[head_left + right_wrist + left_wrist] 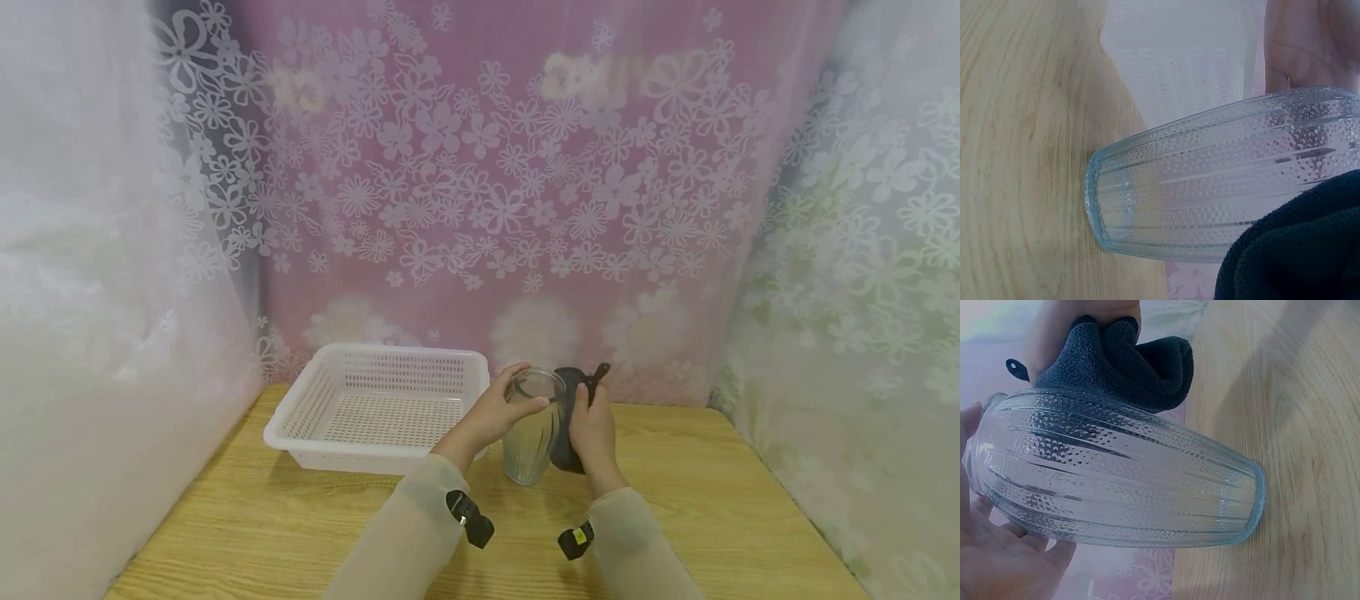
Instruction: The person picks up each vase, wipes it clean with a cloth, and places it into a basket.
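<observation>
A clear ribbed glass vase [528, 454] with a dotted texture stands roughly upright in front of me, its open mouth at the top. My left hand [491, 414] grips it near the rim, thumb on the near side and fingers round the back. Bunched in my right hand [594, 432] is a dark cloth [1129, 372], pressed against or very close to the vase's right side. A small black tab [1017, 369] sticks out beside the cloth. Whether the vase's base touches the table cannot be told.
A white plastic basket [352, 447] with slotted walls sits on the wooden table [720, 508] to the left, close to my left hand. Flower-printed curtains [480, 192] enclose the back and both sides.
</observation>
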`<state>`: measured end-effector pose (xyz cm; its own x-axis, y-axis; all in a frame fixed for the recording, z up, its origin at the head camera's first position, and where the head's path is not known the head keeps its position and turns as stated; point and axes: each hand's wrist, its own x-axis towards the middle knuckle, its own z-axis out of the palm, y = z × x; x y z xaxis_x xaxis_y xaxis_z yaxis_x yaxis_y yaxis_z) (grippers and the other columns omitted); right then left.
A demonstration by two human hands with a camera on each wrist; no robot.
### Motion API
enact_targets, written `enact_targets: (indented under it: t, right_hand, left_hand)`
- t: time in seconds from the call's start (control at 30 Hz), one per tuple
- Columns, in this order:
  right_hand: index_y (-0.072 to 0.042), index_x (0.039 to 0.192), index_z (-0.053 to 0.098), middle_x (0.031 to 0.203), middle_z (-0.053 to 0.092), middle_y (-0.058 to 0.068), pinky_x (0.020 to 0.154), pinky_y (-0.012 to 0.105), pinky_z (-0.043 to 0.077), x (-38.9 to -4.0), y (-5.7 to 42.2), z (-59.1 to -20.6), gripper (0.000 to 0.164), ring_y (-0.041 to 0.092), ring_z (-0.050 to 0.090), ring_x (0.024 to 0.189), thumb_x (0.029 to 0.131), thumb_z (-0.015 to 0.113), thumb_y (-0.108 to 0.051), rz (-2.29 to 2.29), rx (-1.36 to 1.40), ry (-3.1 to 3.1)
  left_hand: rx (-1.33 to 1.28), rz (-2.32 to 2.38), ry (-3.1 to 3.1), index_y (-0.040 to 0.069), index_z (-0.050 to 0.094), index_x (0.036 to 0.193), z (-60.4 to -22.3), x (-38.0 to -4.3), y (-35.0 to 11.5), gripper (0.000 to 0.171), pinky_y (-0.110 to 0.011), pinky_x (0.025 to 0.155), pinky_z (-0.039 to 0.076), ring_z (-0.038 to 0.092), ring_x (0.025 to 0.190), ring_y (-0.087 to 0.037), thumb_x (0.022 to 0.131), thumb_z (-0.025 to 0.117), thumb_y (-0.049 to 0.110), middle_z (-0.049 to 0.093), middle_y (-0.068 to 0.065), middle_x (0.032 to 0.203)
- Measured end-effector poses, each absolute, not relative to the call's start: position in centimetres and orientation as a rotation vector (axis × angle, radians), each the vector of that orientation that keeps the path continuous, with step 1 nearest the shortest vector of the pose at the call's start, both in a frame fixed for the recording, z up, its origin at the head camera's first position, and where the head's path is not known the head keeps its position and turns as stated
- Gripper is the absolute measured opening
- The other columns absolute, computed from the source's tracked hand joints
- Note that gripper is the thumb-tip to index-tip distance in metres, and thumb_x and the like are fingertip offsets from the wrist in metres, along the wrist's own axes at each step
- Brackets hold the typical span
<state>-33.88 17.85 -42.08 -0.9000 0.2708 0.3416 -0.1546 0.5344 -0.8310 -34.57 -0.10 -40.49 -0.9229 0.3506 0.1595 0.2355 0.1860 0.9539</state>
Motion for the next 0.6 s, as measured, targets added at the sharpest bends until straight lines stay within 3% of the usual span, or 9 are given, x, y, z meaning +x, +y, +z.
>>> enact_targets:
  t: [0.13, 0.4, 0.6]
  right_hand:
    - [-0.003, 0.131, 0.033, 0.126, 0.046, 0.028, 0.086, 0.057, 0.038, -33.8, 18.0, -42.2, 0.046, 0.046, 0.046, 0.112, 0.101, 0.028, -0.038, 1.344, -0.095, -2.377]
    - [-0.002, 0.134, 0.03, 0.132, 0.041, 0.028, 0.093, 0.058, 0.035, -34.2, 18.4, -43.0, 0.054, 0.046, 0.041, 0.119, 0.1, 0.024, -0.043, 1.37, -0.127, -2.443]
    - [0.0, 0.134, 0.03, 0.133, 0.04, 0.029, 0.095, 0.058, 0.033, -34.3, 18.5, -43.7, 0.049, 0.046, 0.04, 0.12, 0.101, 0.027, -0.037, 1.42, -0.146, -2.471]
  left_hand:
    - [0.581, 1.852, 2.352, 0.057, 0.031, 0.13, -40.4, -34.5, -0.1, 0.067, -0.053, 0.105, 0.024, 0.019, 0.138, -0.023, 0.074, 0.067, 0.057, 0.019, 0.007, 0.151]
    - [0.573, 1.834, 2.368, 0.057, 0.03, 0.13, -40.4, -34.5, -0.2, 0.064, -0.053, 0.105, 0.025, 0.019, 0.138, -0.023, 0.077, 0.067, 0.054, 0.019, 0.009, 0.151]
    - [0.569, 1.829, 2.373, 0.057, 0.03, 0.13, -40.4, -34.5, -0.1, 0.063, -0.055, 0.103, 0.026, 0.019, 0.138, -0.024, 0.078, 0.066, 0.052, 0.019, 0.009, 0.151]
